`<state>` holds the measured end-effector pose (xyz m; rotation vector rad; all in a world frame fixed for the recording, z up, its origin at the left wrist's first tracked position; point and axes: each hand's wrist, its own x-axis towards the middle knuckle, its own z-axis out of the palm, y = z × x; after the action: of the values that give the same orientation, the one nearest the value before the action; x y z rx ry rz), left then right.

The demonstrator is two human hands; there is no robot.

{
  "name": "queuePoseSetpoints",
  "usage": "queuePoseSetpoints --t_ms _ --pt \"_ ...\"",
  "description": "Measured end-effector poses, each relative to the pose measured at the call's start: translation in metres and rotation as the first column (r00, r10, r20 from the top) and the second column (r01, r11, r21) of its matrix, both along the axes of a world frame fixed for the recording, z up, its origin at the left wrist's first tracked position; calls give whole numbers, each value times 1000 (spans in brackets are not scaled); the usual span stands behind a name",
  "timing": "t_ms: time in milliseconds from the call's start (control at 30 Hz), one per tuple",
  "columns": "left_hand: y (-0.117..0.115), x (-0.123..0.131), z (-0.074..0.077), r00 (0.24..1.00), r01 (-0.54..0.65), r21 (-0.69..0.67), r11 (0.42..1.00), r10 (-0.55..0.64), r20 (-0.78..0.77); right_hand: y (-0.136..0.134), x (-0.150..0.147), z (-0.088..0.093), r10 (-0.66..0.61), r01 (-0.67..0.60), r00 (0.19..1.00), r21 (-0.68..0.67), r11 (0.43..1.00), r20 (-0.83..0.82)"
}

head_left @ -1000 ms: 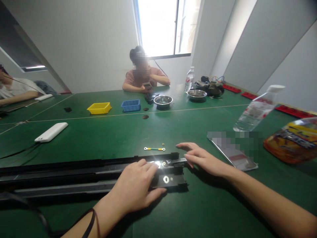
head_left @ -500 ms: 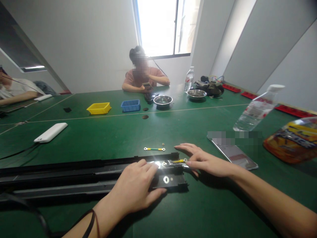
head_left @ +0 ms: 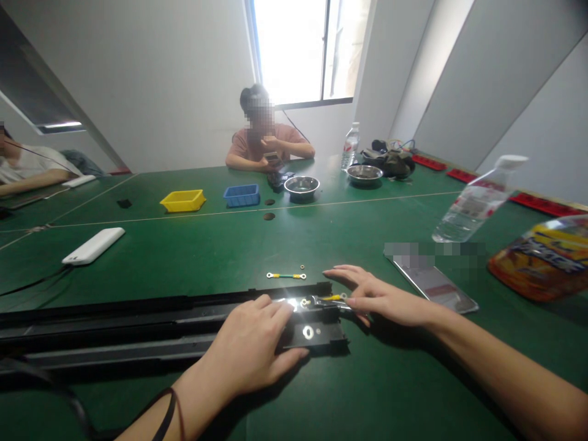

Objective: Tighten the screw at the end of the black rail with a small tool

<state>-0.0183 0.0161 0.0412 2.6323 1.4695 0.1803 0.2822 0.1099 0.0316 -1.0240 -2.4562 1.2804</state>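
Note:
A long black rail (head_left: 138, 324) lies across the green table (head_left: 275, 245) in front of me. My left hand (head_left: 250, 352) rests flat on its right end, fingers spread, beside a round hole. My right hand (head_left: 381, 300) reaches in from the right, its fingertips pinched on a short yellow-green wire (head_left: 331, 298) at the rail's end. A second yellow-green wire (head_left: 286, 275) with ring terminals lies loose just beyond the rail, with a small washer (head_left: 302, 267) next to it.
A phone (head_left: 432, 278), a water bottle (head_left: 475, 202) and a snack bag (head_left: 544, 257) lie at right. A white power bank (head_left: 94, 245) is at left. Yellow bin (head_left: 182, 200), blue bin (head_left: 242, 195) and steel bowls (head_left: 302, 185) stand farther off. A person (head_left: 266, 144) sits opposite.
My right hand slid a little left to the rail's end, and a yellow-green wire now shows at its fingertips. My left hand has stayed put.

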Motion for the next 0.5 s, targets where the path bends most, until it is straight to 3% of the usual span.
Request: queuePoseSetpoints --t_ms 167,500 --pt "0 1 1 1000 4 7 1000 -4 -6 1 3 -3 -42 41 998 -17 999 -56" --pt "0 1 1 1000 -7 -4 1000 7 -15 -1 0 -11 -254 246 935 -66 967 -249"
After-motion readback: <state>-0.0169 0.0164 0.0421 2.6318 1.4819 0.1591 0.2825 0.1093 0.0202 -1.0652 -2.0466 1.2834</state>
